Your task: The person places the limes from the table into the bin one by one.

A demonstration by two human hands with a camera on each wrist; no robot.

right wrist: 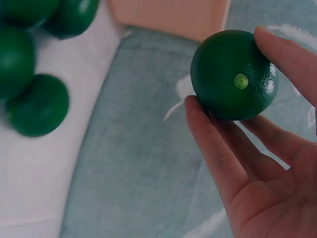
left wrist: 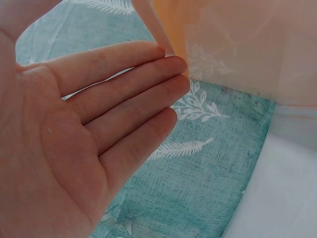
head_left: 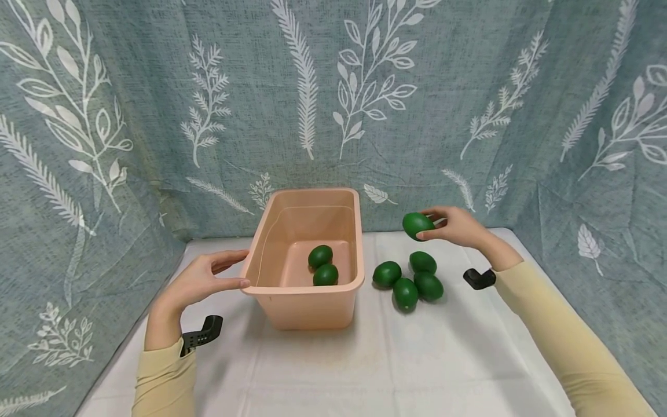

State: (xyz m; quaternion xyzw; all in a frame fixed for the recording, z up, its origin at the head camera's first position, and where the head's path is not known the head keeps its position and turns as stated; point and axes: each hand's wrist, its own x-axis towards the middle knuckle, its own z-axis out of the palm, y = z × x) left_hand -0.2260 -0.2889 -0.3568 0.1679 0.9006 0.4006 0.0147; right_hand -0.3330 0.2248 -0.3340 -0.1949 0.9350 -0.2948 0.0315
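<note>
My right hand (head_left: pixel 454 226) holds a glossy dark green lime (head_left: pixel 417 226) in the air, pinched between thumb and fingers. In the right wrist view, the pale stem spot of this lime (right wrist: pixel 233 74) faces the camera. Below it, several more limes (head_left: pixel 406 294) lie grouped on the white cloth. A peach-coloured plastic bin (head_left: pixel 307 310) stands to their left, with two limes (head_left: pixel 320 256) on its floor. Fairly straight fingers of my left hand (head_left: pixel 200 281) touch the bin's left rim, thumb near the front corner; the left wrist view shows the fingertips against the bin wall (left wrist: pixel 237 54).
White cloth (head_left: pixel 312 376) covers the table. A blue-green curtain (head_left: pixel 250 116) with white leaf prints hangs behind it and along both sides. The bin's raised rim (head_left: pixel 359 249) lies between the loose limes and its inside.
</note>
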